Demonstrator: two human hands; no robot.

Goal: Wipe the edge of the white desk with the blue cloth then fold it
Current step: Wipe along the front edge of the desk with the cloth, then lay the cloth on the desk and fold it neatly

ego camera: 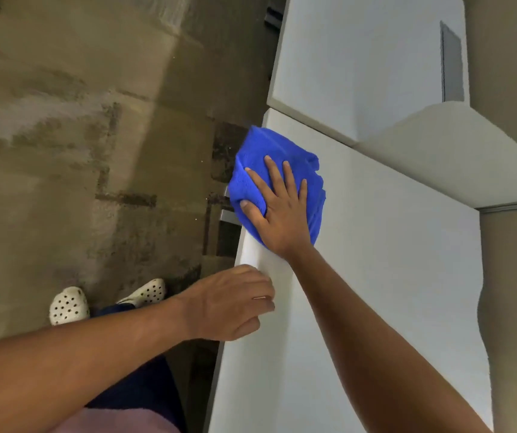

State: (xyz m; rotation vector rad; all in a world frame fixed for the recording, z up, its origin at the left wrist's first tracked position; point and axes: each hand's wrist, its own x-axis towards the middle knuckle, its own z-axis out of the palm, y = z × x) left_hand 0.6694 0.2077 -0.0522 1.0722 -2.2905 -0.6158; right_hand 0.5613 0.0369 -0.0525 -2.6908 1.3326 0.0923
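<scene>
The blue cloth (263, 151) lies bunched over the left edge of the white desk (391, 260), partly hanging past it. My right hand (277, 210) presses flat on the cloth, fingers spread, thumb hooked into its left side. My left hand (235, 303) rests on the desk's edge nearer to me, fingers curled over the rim, a ring on one finger, with nothing held.
A second white desk (360, 57) butts against the far end, and a low curved white partition (457, 151) rises on the right. Grey carpet tiles (79, 135) cover the floor on the left. My white perforated clogs (69, 304) stand beside the desk.
</scene>
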